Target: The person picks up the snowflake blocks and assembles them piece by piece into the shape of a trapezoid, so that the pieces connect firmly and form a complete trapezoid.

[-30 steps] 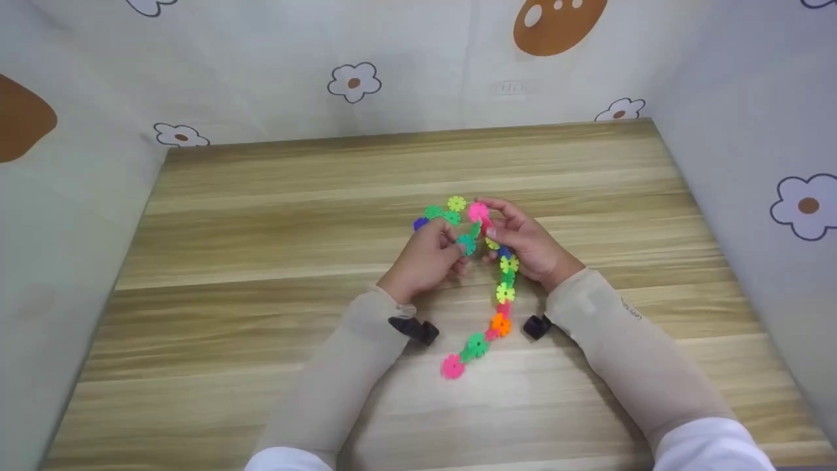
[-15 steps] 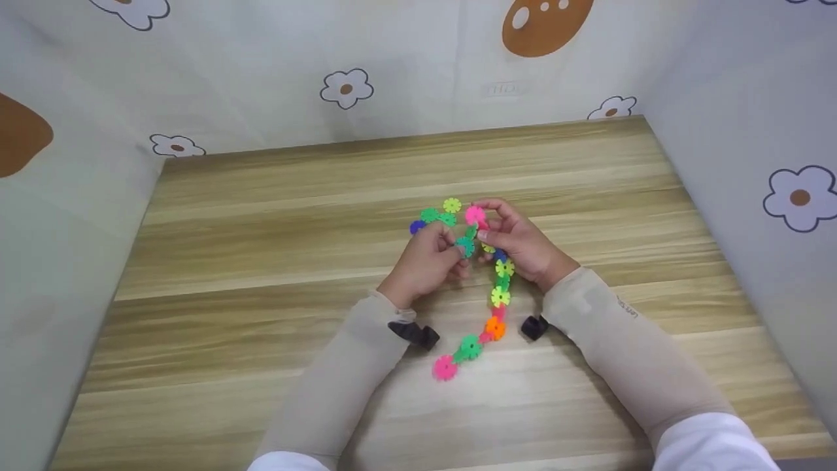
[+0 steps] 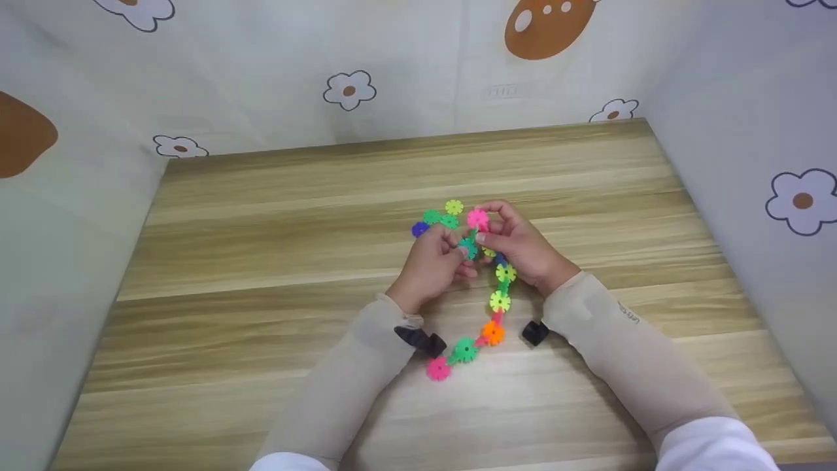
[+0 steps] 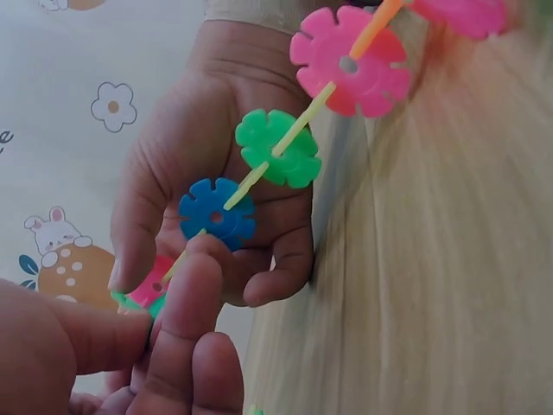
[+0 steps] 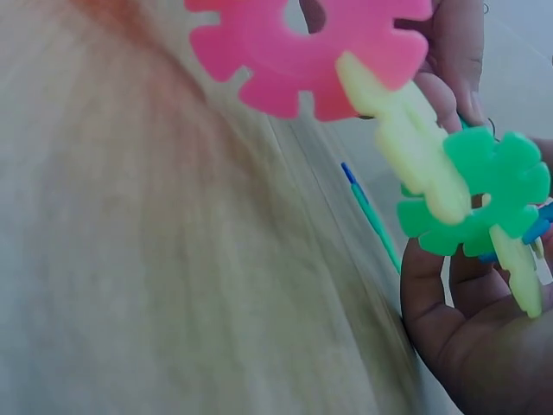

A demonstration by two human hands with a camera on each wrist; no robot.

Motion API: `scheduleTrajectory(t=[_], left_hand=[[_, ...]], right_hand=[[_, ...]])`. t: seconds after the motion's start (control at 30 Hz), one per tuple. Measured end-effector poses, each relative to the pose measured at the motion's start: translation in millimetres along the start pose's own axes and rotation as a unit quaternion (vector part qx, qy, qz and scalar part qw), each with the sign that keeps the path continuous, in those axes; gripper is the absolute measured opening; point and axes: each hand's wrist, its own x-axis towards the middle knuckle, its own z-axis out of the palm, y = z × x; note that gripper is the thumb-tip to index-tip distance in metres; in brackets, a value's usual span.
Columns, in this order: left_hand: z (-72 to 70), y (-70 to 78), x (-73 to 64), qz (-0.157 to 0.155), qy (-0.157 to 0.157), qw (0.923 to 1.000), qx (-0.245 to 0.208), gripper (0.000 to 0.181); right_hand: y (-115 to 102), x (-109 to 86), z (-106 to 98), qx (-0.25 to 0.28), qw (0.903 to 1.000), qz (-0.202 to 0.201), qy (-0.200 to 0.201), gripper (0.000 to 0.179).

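Note:
A chain of slotted flower-shaped plastic discs (image 3: 500, 301) in pink, orange, green, yellow and blue hangs from the hands and curves toward the front, ending in a pink disc (image 3: 439, 369). My left hand (image 3: 431, 265) pinches a teal disc (image 3: 468, 248) between thumb and fingers. Close on its right, my right hand (image 3: 526, 252) holds the chain's upper end, by a bright pink disc (image 3: 478, 219). In the left wrist view, a blue disc (image 4: 218, 214) and a green disc (image 4: 278, 147) lie across the right palm. Fingers partly hide where the held discs meet.
Just beyond the left hand, a yellow-green disc (image 3: 454, 207), green discs (image 3: 431, 216) and a dark blue disc (image 3: 420, 229) are on the wooden table (image 3: 261, 229). Patterned walls (image 3: 418, 65) enclose the table's back and sides.
The chain's lower end has swung a little left, toward the left wrist. Both hands keep their hold and stay nearly in place.

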Motion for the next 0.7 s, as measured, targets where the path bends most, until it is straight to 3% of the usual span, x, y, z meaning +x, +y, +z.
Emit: scheduleTrajectory(t=[0.2, 0.7], left_hand=[[0.6, -1.0, 0.8, -0.012, 0.010, 0.9998, -0.009, 0.008], [1.3, -3.8, 2.6, -0.005, 0.011, 0.9999, -0.006, 0.008]], right_hand=[[0.5, -0.9, 1.6, -0.007, 1.0000, -0.003, 0.003, 0.042], [0.3, -1.2, 2.5, -0.023, 0.9997, -0.005, 0.007, 0.040]])
